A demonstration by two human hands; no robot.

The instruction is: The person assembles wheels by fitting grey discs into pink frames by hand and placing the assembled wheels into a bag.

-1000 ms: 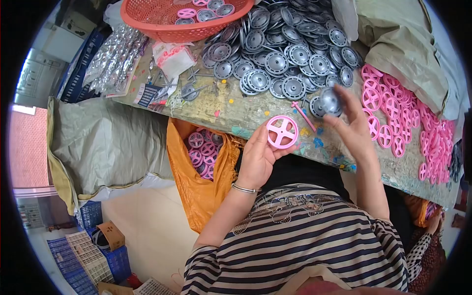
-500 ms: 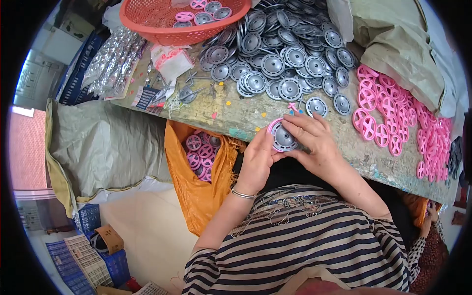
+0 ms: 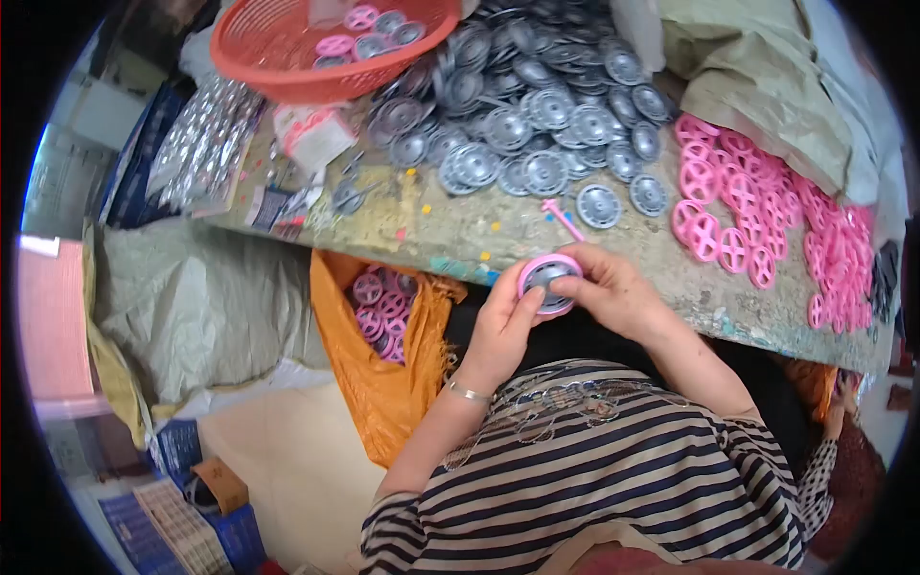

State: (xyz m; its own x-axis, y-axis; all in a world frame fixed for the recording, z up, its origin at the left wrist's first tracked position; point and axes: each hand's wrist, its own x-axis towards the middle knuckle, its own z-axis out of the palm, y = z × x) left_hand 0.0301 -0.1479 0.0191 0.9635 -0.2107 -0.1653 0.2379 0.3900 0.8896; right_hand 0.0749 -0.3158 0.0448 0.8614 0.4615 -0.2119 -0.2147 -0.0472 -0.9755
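Note:
Between my two hands, just off the table's near edge, is a small toy wheel (image 3: 550, 272) with a pink rim and a silver-grey hubcap face turned up. My left hand (image 3: 498, 333) grips its left and lower edge, the thumb pressed on the face. On the other side my right hand (image 3: 618, 295) pinches the rim, its thumb lying across the hubcap and the fingers curled behind. Beyond them a pink peg (image 3: 563, 219) lies on the table, beside a loose grey hubcap (image 3: 599, 206) and another one (image 3: 649, 195).
A heap of grey hubcaps (image 3: 537, 115) covers the back of the table (image 3: 422, 225). Pink wheel rims (image 3: 733, 206) are piled at right. At back left stands a red basket (image 3: 335, 84) holding several wheels. Below hangs an orange sack (image 3: 359, 407) with pink wheels. Another person's arm (image 3: 832, 426) shows at right.
My right fingers have shifted from over the hubcap to the rim, with the thumb now on the face. The wheel is slightly lower relative to the table edge. The view has moved a little.

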